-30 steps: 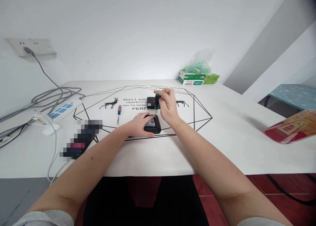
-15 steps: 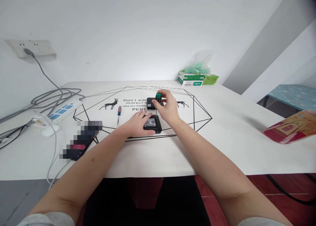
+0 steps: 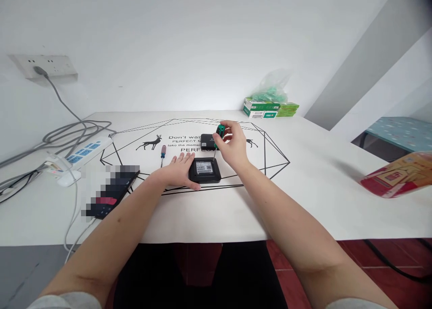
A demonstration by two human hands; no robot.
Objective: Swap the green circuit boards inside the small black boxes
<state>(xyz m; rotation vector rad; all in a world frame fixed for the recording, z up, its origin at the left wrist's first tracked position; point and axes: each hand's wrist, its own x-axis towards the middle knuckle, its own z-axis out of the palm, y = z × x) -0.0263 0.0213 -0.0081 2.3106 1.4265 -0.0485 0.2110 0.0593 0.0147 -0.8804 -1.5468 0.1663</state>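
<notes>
A black square device (image 3: pixel 204 177) with a white label lies flat on the printed mat. My left hand (image 3: pixel 180 170) rests open at its left side, fingers spread and thumb along the near left corner. My right hand (image 3: pixel 233 144) is closed round the green and black handle of a screwdriver (image 3: pixel 220 129). The shaft slants down, its tip at the device's far right corner; whether it sits in a screw I cannot tell. Behind lies a second black part (image 3: pixel 207 141), partly covered by my right hand. A smaller screwdriver (image 3: pixel 163 152) lies beyond my left hand.
On the left are a phone-like device (image 3: pixel 118 196), partly pixelated, a power strip (image 3: pixel 84 155) and coiled grey cable (image 3: pixel 67 135). Green and white boxes (image 3: pixel 261 107) with a plastic bag stand by the wall. A red and yellow packet (image 3: pixel 393 176) lies at the right.
My left hand has slid left off the device's label to its left edge. The screwdriver in my right hand has shifted slightly right and tilted more.
</notes>
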